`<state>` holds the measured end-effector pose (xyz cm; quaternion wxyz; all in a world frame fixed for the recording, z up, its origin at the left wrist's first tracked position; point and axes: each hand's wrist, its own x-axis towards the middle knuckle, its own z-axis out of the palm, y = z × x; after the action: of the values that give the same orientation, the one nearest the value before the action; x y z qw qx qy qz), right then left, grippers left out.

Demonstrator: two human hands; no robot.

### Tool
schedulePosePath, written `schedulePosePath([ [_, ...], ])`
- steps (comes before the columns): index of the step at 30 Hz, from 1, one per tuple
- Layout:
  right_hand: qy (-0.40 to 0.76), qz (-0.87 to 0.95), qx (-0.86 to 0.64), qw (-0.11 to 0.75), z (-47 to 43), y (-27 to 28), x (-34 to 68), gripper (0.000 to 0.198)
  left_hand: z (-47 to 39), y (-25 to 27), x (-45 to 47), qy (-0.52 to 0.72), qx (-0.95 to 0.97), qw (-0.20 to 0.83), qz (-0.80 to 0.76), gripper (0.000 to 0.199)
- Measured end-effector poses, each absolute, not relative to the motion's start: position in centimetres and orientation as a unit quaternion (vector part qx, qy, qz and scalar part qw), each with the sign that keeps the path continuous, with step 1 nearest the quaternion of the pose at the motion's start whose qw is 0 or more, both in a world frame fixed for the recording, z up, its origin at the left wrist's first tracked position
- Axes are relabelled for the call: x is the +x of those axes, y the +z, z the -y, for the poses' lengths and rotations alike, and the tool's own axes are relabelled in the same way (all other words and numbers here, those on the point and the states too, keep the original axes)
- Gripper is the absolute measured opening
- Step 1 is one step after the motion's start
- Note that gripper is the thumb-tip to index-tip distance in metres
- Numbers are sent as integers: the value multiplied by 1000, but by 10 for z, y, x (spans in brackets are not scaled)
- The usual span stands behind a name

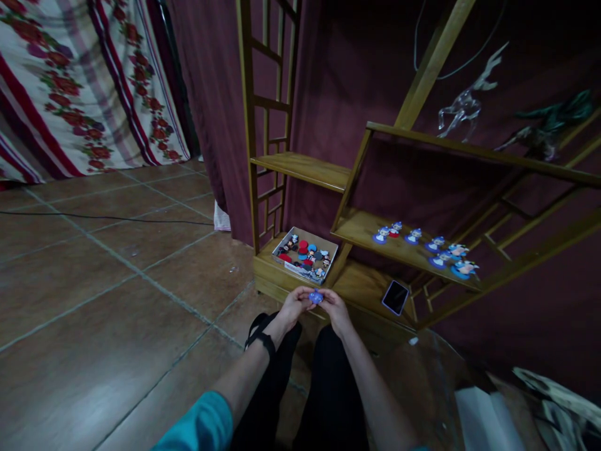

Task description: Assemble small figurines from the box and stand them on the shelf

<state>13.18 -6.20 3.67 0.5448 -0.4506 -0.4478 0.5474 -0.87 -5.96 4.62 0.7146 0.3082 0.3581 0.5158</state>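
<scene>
Between my two hands is a small purple-blue figurine, held in the fingertips above my knees. My left hand pinches it from the left, and my right hand grips its right side. Just beyond them, a shallow cardboard box on the low shelf holds several small figurines in red, black, blue and white. To the right, several figurines on round bases, among them a purple one and a blue one, stand on the raised wooden shelf.
A phone or small tablet lies on the lower right shelf. Higher up stand a clear glass animal figure and a dark green sculpture. A black cable crosses the tiled floor. A white box-like object sits at lower right.
</scene>
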Motion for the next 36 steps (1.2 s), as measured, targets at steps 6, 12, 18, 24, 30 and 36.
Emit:
schedulePosePath([
  [6, 528, 462, -451, 551, 65, 42, 125, 28, 61, 54, -15, 516, 308, 723, -340, 35],
  [12, 528, 466, -447, 552, 64, 42, 123, 27, 59, 55, -20, 519, 314, 722, -333, 35],
  [18, 525, 465, -445, 557, 66, 44, 122, 32, 61, 55, -18, 526, 315, 715, -336, 38],
  [24, 554, 430, -451, 553, 68, 39, 119, 38, 59, 54, -15, 497, 312, 731, -348, 37],
  [30, 576, 402, -444, 557, 67, 38, 117, 36, 57, 50, -18, 495, 293, 735, -358, 32],
  [36, 589, 379, -448, 556, 66, 40, 119, 33, 55, 43, -17, 507, 296, 722, -367, 29],
])
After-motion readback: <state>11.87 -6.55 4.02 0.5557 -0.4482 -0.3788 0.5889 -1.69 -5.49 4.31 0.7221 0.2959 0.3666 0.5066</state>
